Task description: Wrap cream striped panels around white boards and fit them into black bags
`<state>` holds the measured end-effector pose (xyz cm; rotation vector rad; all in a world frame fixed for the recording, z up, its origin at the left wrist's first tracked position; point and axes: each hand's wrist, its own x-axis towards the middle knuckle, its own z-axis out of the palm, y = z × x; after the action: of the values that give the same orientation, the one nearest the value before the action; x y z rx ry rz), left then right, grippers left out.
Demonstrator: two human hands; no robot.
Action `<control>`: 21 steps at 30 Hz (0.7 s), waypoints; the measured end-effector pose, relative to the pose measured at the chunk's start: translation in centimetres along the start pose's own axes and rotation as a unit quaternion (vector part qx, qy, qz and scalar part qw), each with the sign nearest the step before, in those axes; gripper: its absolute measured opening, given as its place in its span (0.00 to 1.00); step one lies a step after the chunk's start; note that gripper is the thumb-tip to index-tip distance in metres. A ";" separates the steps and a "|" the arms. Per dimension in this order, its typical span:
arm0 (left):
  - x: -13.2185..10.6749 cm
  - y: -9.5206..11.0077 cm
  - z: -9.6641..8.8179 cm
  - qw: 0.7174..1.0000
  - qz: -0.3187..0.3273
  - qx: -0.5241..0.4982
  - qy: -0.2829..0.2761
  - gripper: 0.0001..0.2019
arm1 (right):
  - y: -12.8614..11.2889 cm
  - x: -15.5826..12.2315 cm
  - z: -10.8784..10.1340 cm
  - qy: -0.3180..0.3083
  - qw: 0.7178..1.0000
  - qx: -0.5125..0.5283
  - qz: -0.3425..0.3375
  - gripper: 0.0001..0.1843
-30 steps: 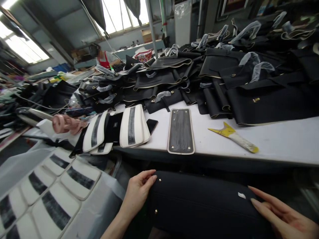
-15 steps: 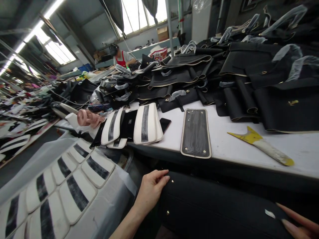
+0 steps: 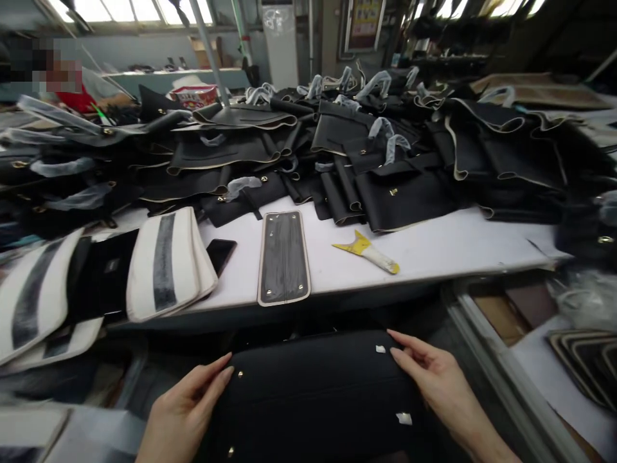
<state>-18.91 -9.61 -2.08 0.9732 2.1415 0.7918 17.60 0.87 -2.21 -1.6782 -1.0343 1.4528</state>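
Observation:
A black leather bag piece (image 3: 313,392) with small gold studs and bits of white tape lies in front of me, below the table edge. My left hand (image 3: 186,402) rests on its left end, fingers extended toward a stud. My right hand (image 3: 434,379) lies on its right end, fingers stretched flat near a white tape scrap. Neither hand grips the piece. On the white table (image 3: 434,247) above lies a black base panel (image 3: 283,257) with a cream border, and a yellow-tipped scraper (image 3: 369,252) sits beside it.
Stacks of black bag parts (image 3: 337,148) cover the back of the table. White panels with grey stripes (image 3: 164,260) and a phone (image 3: 219,252) lie at left. Trays of parts (image 3: 588,354) sit at lower right. A person in red (image 3: 72,90) works far left.
The view has swung right and come nearer. My right hand has come fully into view on the piece's right end; my left hand stays on the left end.

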 end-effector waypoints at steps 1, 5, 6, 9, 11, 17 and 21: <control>0.1 0.0 0.0 1.000 -0.008 -0.002 0.000 0.29 | 0.1 0.0 0.0 -0.002 1.000 -0.006 -0.007 0.33; 0.2 -0.2 -0.2 0.999 -0.035 -0.009 -0.008 0.30 | 1.0 0.1 -0.2 -0.019 0.999 -0.023 -0.022 0.32; 0.2 -0.3 -0.2 0.999 -0.039 -0.007 -0.012 0.30 | 1.2 0.1 -0.3 -0.027 0.999 -0.027 -0.022 0.32; 0.3 -0.3 -0.2 0.999 -0.037 0.005 -0.012 0.30 | 1.9 0.5 -0.5 -0.036 0.997 -0.057 -0.034 0.31; 0.2 -0.1 -0.1 1.000 -0.019 0.015 0.001 0.29 | 2.2 0.6 -0.7 -0.028 0.994 -0.096 -0.054 0.30; -0.5 1.2 0.3 0.994 0.095 0.053 0.031 0.20 | 1.7 0.6 -0.7 0.010 0.965 -0.236 -0.114 0.28; -1.6 1.7 0.3 0.992 0.113 0.038 0.036 0.17 | 3.0 0.3 -1.3 0.060 0.964 -0.234 -0.116 0.29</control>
<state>-17.17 -9.91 -0.55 1.2604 2.1608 0.8688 19.32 -0.19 -4.81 -1.8587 -1.5327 0.9917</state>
